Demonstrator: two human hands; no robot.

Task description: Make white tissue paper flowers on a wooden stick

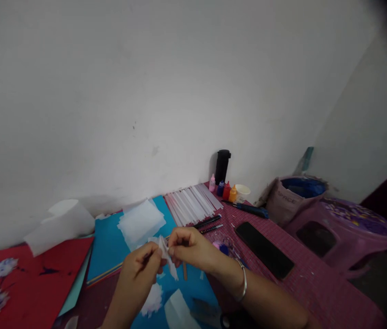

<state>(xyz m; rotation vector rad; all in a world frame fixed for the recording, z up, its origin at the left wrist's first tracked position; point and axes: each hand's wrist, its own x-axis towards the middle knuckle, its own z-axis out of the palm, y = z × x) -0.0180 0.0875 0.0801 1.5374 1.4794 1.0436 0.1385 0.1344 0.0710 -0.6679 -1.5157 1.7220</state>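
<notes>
My left hand (141,269) and my right hand (191,249) meet above a blue sheet (109,249), both pinching one small folded piece of white tissue paper (166,253). The fingers of each hand are closed on it. A silver bangle (244,283) sits on my right wrist. Below the hands lie a white tissue flower (152,299) and another white scrap (179,313) on the blue sheet.
A stack of white tissue squares (140,224), a row of white strips (193,203), two pens (209,224), a black phone (265,249), small paint bottles (225,191), a black flask (222,167), a tissue roll (61,224), a red sheet (25,278), and a purple stool (344,228).
</notes>
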